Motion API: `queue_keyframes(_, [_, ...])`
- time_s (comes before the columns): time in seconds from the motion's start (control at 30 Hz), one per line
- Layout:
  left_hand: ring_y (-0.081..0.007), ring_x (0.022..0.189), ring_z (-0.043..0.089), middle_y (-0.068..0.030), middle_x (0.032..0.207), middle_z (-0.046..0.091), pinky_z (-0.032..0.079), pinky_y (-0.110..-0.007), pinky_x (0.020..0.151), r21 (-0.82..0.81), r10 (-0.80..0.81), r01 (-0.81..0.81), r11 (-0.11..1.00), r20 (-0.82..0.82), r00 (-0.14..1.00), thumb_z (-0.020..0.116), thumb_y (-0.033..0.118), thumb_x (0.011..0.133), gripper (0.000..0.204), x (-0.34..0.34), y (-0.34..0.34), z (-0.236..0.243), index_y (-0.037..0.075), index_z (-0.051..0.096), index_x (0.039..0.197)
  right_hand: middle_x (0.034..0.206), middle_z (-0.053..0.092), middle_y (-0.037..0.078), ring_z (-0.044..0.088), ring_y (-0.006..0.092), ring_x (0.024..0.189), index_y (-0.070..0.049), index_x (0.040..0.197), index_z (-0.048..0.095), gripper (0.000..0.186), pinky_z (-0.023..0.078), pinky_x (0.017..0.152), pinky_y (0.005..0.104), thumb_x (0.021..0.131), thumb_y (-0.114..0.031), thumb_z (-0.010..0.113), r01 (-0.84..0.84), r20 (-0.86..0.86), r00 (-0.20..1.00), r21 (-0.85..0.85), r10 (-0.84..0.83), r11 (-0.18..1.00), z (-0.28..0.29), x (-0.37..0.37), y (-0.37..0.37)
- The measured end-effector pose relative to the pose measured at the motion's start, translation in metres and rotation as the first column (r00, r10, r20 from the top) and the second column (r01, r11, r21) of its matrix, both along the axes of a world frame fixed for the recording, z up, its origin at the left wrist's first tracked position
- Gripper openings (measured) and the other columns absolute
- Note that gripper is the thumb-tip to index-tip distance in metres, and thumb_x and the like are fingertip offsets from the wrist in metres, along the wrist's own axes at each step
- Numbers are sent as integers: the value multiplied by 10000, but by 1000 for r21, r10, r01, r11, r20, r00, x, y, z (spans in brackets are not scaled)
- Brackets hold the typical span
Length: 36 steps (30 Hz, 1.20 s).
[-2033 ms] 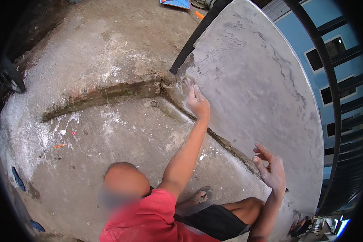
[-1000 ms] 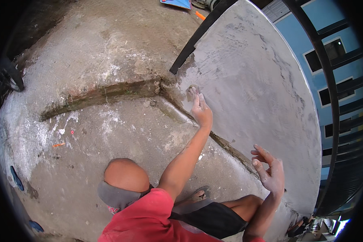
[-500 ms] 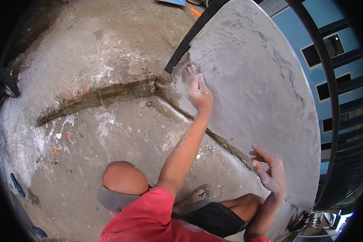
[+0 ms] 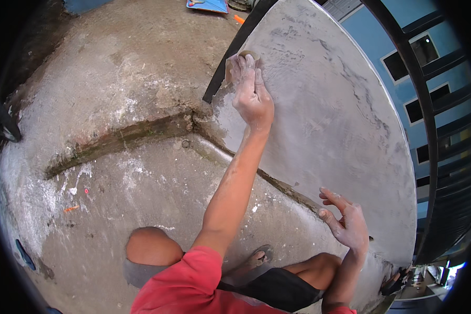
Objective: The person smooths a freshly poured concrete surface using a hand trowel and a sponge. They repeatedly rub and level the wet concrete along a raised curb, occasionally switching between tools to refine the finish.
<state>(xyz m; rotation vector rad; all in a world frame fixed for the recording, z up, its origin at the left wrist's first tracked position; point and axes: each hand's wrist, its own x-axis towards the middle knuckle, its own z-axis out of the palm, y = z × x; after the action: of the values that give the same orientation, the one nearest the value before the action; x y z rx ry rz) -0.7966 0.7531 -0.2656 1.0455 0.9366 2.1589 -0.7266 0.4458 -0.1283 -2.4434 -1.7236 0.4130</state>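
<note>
Grey wall (image 4: 329,115) meets the rough floor (image 4: 141,183).
Left hand (image 4: 252,94) presses a small pad (image 4: 247,54) near the wall's dark edge; right hand (image 4: 348,225) hangs open, fingers spread.

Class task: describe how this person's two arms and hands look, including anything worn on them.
Both forearms are bare: no gloves, watch or rings visible. The left hand and right hand are dusted with pale grey powder. Short red sleeves cover the upper arms.

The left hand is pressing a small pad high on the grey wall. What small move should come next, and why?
Probably draw the left hand and its sanding pad back down the grey wall. The pad sits at the wall's upper edge by the dark frame, arm nearly straight, while the right hand hangs open, holding nothing.
</note>
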Motion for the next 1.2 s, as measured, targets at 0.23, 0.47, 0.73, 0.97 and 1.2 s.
queue_keyframes(0.23, [-372, 1459, 501, -233, 1440, 632, 414, -451, 1221, 161, 71, -46, 986, -157, 985, 624, 42, 1042, 336, 15, -15, -24, -32, 677, 1366, 1185, 771, 161, 764, 290, 976, -86, 1418, 659, 533, 595, 736, 371, 965, -350, 759, -44, -13, 999, 91, 46, 995, 1, 0, 1])
queue_keyframes(0.47, [-369, 1405, 564, -222, 1393, 670, 433, -494, 1203, 247, 140, -80, 966, -235, 962, 655, 37, 1014, 335, 14, -14, -26, -11, 705, 1342, 1166, 768, 166, 763, 319, 1004, -88, 1432, 645, 562, 600, 719, 373, 954, -356, 769, 17, -75, 997, 110, -8, 994, 8, -5, -4])
queue_keyframes(0.73, [-369, 1410, 555, -234, 1402, 653, 413, -454, 1226, 347, 160, -66, 935, -252, 954, 652, 18, 1012, 341, 0, 4, -21, -20, 692, 1348, 1134, 764, 194, 767, 328, 967, -85, 1406, 663, 534, 602, 744, 383, 955, -348, 769, 0, -80, 997, 133, 11, 991, 9, -2, -7])
queue_keyframes(0.97, [-357, 1436, 531, -220, 1410, 654, 407, -468, 1226, 323, 168, -84, 943, -242, 956, 651, 78, 1031, 304, -15, 14, 33, 24, 726, 1320, 1130, 762, 197, 764, 309, 981, -72, 1392, 666, 504, 607, 735, 377, 967, -326, 755, -57, -141, 987, 169, 82, 984, 9, 7, -19])
queue_keyframes(1.2, [-344, 1442, 521, -217, 1420, 646, 413, -485, 1224, 298, 124, -69, 952, -169, 978, 639, 69, 1037, 310, -18, 12, 70, 24, 719, 1334, 1209, 762, 158, 753, 283, 1052, -66, 1421, 648, 528, 594, 676, 356, 952, -274, 771, -55, -79, 995, 73, 61, 996, 11, 8, -29])
